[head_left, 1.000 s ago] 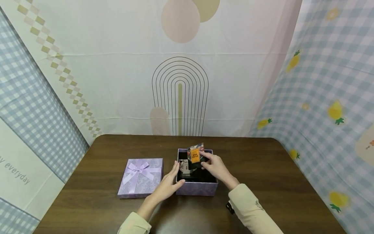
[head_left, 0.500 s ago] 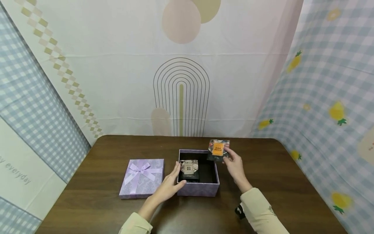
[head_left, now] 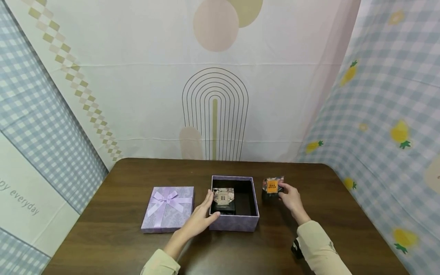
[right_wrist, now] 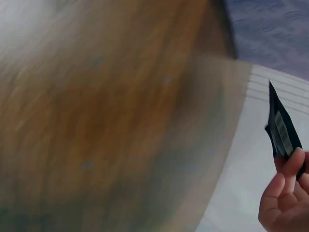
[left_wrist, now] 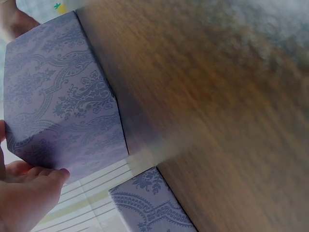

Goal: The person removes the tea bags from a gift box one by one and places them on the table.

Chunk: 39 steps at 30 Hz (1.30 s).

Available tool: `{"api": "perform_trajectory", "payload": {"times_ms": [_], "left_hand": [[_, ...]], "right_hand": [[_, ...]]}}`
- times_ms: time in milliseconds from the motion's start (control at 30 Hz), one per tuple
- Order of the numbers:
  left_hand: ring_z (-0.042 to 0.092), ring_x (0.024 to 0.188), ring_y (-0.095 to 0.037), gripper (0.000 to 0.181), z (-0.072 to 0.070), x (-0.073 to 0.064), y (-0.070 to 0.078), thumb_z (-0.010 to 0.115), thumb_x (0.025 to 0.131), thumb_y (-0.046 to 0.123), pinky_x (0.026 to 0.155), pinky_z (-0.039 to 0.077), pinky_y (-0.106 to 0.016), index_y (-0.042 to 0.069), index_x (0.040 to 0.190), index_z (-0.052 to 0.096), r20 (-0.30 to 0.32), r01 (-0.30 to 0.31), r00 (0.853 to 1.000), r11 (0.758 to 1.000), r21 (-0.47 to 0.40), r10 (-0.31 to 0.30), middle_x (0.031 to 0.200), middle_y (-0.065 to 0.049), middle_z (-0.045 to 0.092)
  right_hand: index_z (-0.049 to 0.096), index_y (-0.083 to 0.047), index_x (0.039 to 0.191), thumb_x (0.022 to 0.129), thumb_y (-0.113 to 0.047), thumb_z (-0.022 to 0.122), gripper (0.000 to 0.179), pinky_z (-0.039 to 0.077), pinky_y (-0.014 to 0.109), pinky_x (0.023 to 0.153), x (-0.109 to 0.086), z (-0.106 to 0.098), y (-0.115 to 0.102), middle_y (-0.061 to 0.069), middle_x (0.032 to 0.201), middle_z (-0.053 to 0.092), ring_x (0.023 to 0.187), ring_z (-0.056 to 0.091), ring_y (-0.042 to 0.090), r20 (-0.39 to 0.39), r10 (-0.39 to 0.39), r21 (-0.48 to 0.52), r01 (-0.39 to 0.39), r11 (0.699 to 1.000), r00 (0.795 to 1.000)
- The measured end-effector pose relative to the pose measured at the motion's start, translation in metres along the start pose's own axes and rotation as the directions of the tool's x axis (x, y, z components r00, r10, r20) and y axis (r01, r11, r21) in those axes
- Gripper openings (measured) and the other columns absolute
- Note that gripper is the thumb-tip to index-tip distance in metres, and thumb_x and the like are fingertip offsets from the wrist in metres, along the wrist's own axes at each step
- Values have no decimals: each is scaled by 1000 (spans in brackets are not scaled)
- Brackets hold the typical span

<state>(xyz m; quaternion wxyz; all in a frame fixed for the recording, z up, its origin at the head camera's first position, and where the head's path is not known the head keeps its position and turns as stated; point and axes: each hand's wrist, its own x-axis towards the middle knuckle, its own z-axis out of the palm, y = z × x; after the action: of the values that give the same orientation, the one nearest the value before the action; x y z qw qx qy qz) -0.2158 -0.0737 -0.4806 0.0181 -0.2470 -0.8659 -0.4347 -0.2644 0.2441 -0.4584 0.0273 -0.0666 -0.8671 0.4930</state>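
Observation:
In the head view an uncovered lilac gift box (head_left: 233,223) stands on the table, dark inside. My left hand (head_left: 197,218) rests against its left side, thumb near the front rim and fingers extended along the wall. From the left wrist, that hand (left_wrist: 29,200) shows at a corner of the patterned box. To the right of the box, my right hand (head_left: 291,200) pinches a small dark sachet (head_left: 272,187) with an orange label by its right side. The right wrist view shows the sachet (right_wrist: 282,128) edge-on between thumb and fingers. Another dark packet (head_left: 223,199), beige-labelled, lies in the box's left half.
A lilac lid (head_left: 161,219) with a ribbon bow lies left of the box. All of this is on a dark brown wooden table (head_left: 130,175) with rounded far corners. Patterned cloth (head_left: 148,103) hangs behind it and at both sides.
My right hand has lifted the orange-labelled sachet out of the box and carried it right, lower beside the box. The beige-labelled packet now shows fully. The left hand stays at the box.

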Motion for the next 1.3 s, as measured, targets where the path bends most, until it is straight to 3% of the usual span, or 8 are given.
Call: {"api": "perform_trajectory", "payload": {"times_ms": [267, 500, 600, 1000, 1167, 1233, 1300], "left_hand": [[22, 131, -41, 68, 0, -1, 2, 56, 89, 16, 104, 21, -53, -15, 138, 20, 6, 6, 1000, 1000, -9, -6, 145, -30, 11], [22, 131, -41, 68, 0, -2, 2, 56, 89, 16, 104, 21, -53, -14, 138, 19, 8, 9, 1000, 1000, -15, -9, 145, -30, 10], [21, 132, -40, 69, -1, -1, 2, 56, 89, 16, 105, 21, -52, -14, 139, 19, 10, 8, 1000, 1000, -14, -8, 146, -30, 9], [20, 133, -38, 71, -3, 0, 3, 55, 90, 22, 106, 21, -50, -13, 139, 18, 9, 10, 1000, 1000, -14, -10, 147, -28, 9], [20, 133, -38, 69, -2, -1, 3, 56, 89, 18, 106, 21, -50, -13, 139, 19, 7, 11, 1000, 1000, -20, -11, 146, -28, 9], [20, 133, -38, 69, -2, -1, 3, 56, 89, 16, 106, 21, -50, -13, 139, 19, 4, 11, 1000, 1000, -24, -11, 146, -28, 10], [20, 133, -38, 69, -2, -1, 3, 56, 88, 15, 106, 21, -50, -13, 139, 19, 3, 13, 1000, 1000, -25, -13, 146, -28, 9]], "right_hand": [[58, 12, 111, 79, 8, 51, 33, 48, 27, 57, 7, 6, 27, 32, 111, 55, 70, 59, 21, 37, -23, -178, 29, 984, 999], [60, 10, 107, 75, 5, 53, 34, 41, 50, 84, 9, 13, 38, 31, 116, 54, 104, 50, 45, 57, -48, -312, 63, 948, 997], [61, 10, 107, 73, 5, 54, 35, 39, 52, 88, 10, 16, 37, 31, 117, 54, 110, 47, 47, 72, -64, -348, 86, 934, 995], [58, 8, 112, 75, 3, 58, 37, 38, 56, 89, 13, 18, 38, 32, 118, 52, 109, 45, 50, 107, -78, -408, 116, 906, 991], [58, 10, 113, 77, 1, 56, 36, 35, 56, 92, 10, 18, 33, 31, 114, 56, 108, 48, 47, 68, -144, -394, 159, 905, 987], [57, 9, 115, 80, 0, 55, 35, 39, 53, 88, 8, 18, 26, 30, 110, 58, 102, 54, 43, 27, -188, -360, 185, 914, 982], [55, 8, 118, 84, -1, 54, 35, 46, 46, 75, 6, 19, 15, 29, 102, 61, 86, 58, 38, -9, -222, -298, 209, 932, 975]]}}
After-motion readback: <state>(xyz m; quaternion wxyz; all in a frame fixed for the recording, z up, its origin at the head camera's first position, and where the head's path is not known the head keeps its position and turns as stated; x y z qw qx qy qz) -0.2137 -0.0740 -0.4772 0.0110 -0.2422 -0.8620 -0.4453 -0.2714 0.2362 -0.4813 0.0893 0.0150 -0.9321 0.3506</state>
